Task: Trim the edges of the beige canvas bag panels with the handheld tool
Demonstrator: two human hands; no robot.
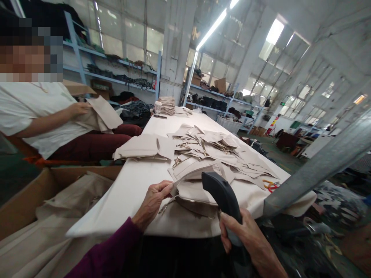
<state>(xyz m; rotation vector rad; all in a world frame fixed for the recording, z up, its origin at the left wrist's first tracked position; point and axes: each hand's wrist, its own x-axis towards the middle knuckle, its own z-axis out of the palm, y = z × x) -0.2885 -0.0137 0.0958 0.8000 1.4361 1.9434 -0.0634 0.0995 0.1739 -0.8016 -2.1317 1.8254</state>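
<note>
My left hand (156,200) pinches the left corner of a beige fabric piece (197,189) near the table's front edge. A metal zipper (189,200) runs along this piece, and its pull hangs near my left fingers. My right hand (242,231) is wrapped around the grip of a black handheld tool (223,189) with a curved neck. The tool's wide head is over the right part of the fabric piece; whether it touches the cloth I cannot tell. Behind lies a loose heap of beige pieces (208,143) with zippers.
A white-covered table (139,185) stretches ahead. Left lies a flat stack of beige pieces (147,147); orange-handled scissors (270,186) sit by a slanted metal post (319,162). A carton (23,197) of fabric stands lower left. A seated co-worker (37,116) holds beige cloth.
</note>
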